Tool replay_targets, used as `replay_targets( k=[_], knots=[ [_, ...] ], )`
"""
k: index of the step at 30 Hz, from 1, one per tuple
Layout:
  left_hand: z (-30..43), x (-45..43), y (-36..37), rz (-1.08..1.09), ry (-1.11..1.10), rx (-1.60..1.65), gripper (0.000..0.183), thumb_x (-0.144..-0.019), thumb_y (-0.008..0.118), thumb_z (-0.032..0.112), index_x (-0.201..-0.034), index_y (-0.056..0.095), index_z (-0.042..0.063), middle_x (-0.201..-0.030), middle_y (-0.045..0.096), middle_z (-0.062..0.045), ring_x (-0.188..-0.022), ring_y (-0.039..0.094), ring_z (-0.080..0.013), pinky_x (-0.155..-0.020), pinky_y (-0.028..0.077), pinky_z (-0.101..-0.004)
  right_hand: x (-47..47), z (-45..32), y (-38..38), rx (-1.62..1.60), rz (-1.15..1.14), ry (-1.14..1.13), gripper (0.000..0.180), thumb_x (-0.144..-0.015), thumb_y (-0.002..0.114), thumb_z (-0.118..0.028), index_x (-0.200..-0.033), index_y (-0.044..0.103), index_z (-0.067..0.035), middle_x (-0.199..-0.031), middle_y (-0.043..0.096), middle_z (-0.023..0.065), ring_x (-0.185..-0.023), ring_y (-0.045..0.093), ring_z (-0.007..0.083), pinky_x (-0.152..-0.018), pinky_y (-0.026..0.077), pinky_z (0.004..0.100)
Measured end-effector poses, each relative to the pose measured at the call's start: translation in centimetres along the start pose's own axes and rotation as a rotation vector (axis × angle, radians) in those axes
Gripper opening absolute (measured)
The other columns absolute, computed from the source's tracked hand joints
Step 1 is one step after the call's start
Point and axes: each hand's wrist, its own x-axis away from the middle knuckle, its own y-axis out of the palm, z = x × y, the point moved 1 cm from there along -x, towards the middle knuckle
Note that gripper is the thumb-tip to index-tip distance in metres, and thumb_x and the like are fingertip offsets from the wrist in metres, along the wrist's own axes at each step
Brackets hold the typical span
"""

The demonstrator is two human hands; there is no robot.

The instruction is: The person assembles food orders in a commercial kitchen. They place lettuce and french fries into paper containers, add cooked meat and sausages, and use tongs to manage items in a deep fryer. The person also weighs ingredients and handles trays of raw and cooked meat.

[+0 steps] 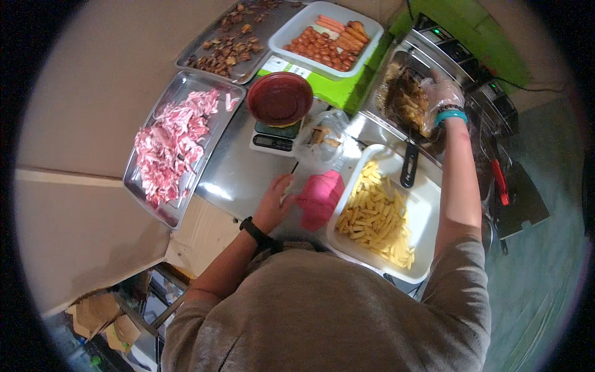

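My right hand (pixel 444 95), in a clear plastic glove, reaches over a deep fryer (pixel 372 106) at the right. Its fingers are by browned fried food (pixel 411 100) in a fryer basket; whether they grip any is unclear. The basket's black handle (pixel 409 165) points towards me, over a white tub (pixel 425 209) of pale cut fries (pixel 376 214). My left hand (pixel 276 200) is low over the steel counter (pixel 232 179), fingers loosely curled and apart, beside a pink cloth (pixel 322 197). Just beyond it lies a clear plastic bag (pixel 323 139) with brown food inside.
A brown-red bowl (pixel 280 98) sits on a digital scale (pixel 273 143). Left is a metal tray of raw sliced meat (pixel 174 144). Behind are a tray of browned pieces (pixel 228 53) and a white tub of sausages (pixel 325 46). A red-handled tool (pixel 500 182) lies right of my forearm.
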Motion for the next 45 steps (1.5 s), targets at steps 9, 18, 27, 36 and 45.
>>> replay_targets(
  k=[9, 18, 27, 36, 45],
  knots=[
    [-2.7, -5.4, -2.1, 0.118, 0.102, -0.148, 0.040, -0.076, 0.052, 0.009, -0.114, 0.042, 0.001, -0.112, 0.043, -0.020, -0.100, 0.044, -0.0346, -0.084, 0.038, -0.0372, 9.4, -19.7, 3.5, 0.078, -0.642, -0.864, 0.038, -0.066, 0.056, -0.021, -0.103, 0.056, -0.010, -0.104, 0.055, 0.0123, -0.096, 0.052, 0.0268, -0.084, 0.040, 0.0357],
    [-2.7, -6.6, 0.7, -0.323, 0.367, -0.055, 0.042, -0.075, 0.055, 0.014, -0.113, 0.044, 0.002, -0.117, 0.041, -0.019, -0.108, 0.042, -0.0328, -0.090, 0.036, -0.0361, 9.9, -23.1, 10.4, 0.319, -0.589, -0.677, 0.036, -0.070, 0.049, -0.023, -0.104, 0.057, -0.013, -0.127, 0.037, 0.0142, -0.113, 0.042, 0.0288, -0.093, 0.034, 0.0342],
    [-6.9, -7.0, -5.2, -0.206, 0.331, -0.187, 0.043, -0.071, 0.056, 0.004, -0.112, 0.044, 0.001, -0.119, 0.040, -0.017, -0.104, 0.045, -0.0321, -0.088, 0.038, -0.0385, 9.4, -21.6, 13.6, -0.010, -0.219, -0.843, 0.029, -0.070, 0.048, -0.009, -0.097, 0.059, -0.011, -0.120, 0.044, 0.0153, -0.103, 0.049, 0.0264, -0.083, 0.043, 0.0339],
    [-7.9, -8.7, -6.2, -0.227, 0.347, -0.553, 0.041, -0.071, 0.052, 0.009, -0.110, 0.045, 0.001, -0.124, 0.038, -0.017, -0.082, 0.053, -0.0284, -0.072, 0.045, -0.0389, 14.5, -23.0, 13.5, -0.022, -0.175, -0.707, 0.024, -0.062, 0.056, -0.012, -0.085, 0.057, -0.008, -0.100, 0.053, 0.0117, -0.088, 0.053, 0.0283, -0.073, 0.045, 0.0365],
    [-8.5, -10.3, -5.8, -0.233, 0.354, -0.708, 0.034, -0.074, 0.048, 0.014, -0.104, 0.046, -0.002, -0.115, 0.047, -0.020, -0.058, 0.057, -0.0223, -0.050, 0.047, -0.0348, 16.4, -18.1, 15.7, 0.246, -0.774, -0.400, 0.029, -0.071, 0.050, -0.031, -0.085, 0.058, -0.006, -0.092, 0.057, 0.0133, -0.090, 0.054, 0.0280, -0.075, 0.043, 0.0361]
  ],
)
